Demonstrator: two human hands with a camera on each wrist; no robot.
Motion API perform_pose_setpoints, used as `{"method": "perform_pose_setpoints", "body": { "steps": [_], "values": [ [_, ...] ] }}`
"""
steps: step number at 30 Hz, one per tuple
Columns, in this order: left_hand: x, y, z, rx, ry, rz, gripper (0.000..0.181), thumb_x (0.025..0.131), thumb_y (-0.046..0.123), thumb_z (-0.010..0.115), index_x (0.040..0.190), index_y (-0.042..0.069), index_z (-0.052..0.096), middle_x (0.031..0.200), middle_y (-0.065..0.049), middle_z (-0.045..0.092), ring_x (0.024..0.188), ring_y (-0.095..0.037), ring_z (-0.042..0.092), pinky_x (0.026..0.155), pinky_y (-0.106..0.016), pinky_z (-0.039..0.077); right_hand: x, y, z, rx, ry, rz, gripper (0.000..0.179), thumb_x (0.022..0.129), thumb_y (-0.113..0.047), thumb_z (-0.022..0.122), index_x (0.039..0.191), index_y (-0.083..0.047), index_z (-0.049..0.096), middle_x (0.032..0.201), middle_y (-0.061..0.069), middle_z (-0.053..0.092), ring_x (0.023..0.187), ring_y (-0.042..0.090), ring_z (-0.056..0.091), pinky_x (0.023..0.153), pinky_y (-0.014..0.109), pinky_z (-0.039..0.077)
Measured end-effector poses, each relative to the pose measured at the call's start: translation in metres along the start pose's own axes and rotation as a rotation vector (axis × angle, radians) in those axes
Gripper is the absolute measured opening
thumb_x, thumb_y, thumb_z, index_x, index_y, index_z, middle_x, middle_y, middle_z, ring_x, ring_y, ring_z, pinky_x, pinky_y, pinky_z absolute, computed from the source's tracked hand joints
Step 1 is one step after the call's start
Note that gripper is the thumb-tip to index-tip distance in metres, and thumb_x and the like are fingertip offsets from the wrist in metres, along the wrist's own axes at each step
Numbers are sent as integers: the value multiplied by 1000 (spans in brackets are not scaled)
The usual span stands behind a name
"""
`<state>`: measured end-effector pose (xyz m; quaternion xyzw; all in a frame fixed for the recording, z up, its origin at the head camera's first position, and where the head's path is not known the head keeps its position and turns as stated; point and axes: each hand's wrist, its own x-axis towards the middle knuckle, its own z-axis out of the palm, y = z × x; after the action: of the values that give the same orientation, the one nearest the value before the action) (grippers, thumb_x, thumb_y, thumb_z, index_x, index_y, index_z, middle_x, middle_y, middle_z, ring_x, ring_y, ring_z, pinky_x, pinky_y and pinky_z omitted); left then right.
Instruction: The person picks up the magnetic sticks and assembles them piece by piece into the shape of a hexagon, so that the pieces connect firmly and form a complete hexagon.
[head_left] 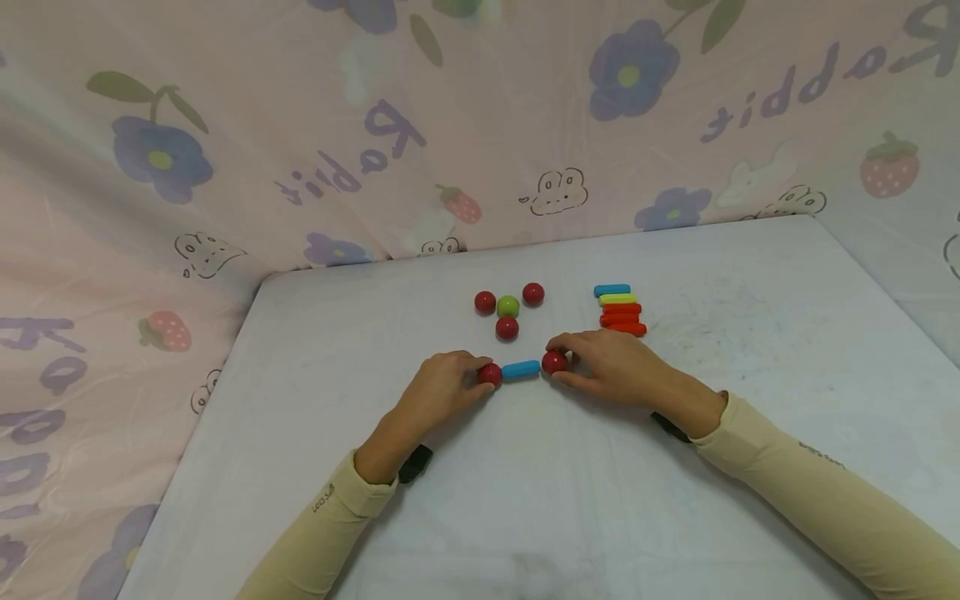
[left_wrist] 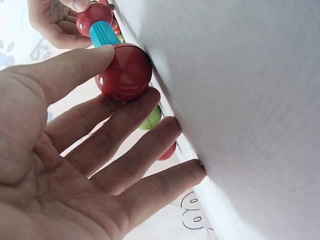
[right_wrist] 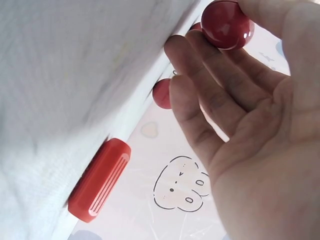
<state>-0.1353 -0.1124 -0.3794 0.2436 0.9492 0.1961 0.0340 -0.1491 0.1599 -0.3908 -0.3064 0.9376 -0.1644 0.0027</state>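
My left hand (head_left: 442, 387) pinches a shiny red ball (head_left: 490, 375) between thumb and fingertips, low over the white table. A blue ridged stick (head_left: 521, 370) extends rightward from that ball, its left end against it. At the stick's right end, my right hand (head_left: 618, 367) pinches a second red ball (head_left: 554, 362); a slim gap shows there in the head view. The left wrist view has the near red ball (left_wrist: 125, 72) under the thumb tip, with the blue stick (left_wrist: 103, 34) behind. Seen from the right wrist, the red ball (right_wrist: 227, 25) lies between thumb and fingers.
Beyond the hands, a green ball (head_left: 507, 307) sits among three red balls, one being the nearest red ball (head_left: 507, 328). Right of them lie a blue stick (head_left: 612, 290), a yellow stick (head_left: 618, 299) and three red sticks (head_left: 622, 309) in a column. A printed curtain (head_left: 480, 125) borders the table.
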Motion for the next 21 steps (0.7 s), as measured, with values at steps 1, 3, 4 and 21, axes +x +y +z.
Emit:
{"method": "perform_pose_setpoints", "body": {
  "steps": [1,3,4,21],
  "values": [
    [0,0,0,-2,0,-3,37,86,19,78,120,8,72,102,-6,76,82,-16,62,75,-31,54,0,0,0,2,-1,1,46,87,-39,75,126,-17,63,98,-6,73,86,9,67,77,31,58],
    [0,0,0,-9,-3,-13,37,86,19,78,121,8,72,103,-6,76,83,-16,62,76,-32,55,0,-1,-1,13,-4,1,46,87,-38,75,126,-17,63,99,-6,73,87,10,68,78,32,58],
    [0,0,1,-13,-2,-17,37,86,20,78,120,8,72,103,-6,76,84,-16,62,77,-32,55,0,-1,0,18,-6,2,45,87,-38,75,126,-17,63,99,-6,73,88,11,68,79,32,58],
    [0,-2,3,-27,7,-6,37,85,20,79,120,9,72,103,-4,76,83,-14,62,75,-30,54,-1,-3,0,-4,-33,10,45,88,-39,74,125,-17,63,100,-6,73,89,12,68,80,34,59]
  ]
}}
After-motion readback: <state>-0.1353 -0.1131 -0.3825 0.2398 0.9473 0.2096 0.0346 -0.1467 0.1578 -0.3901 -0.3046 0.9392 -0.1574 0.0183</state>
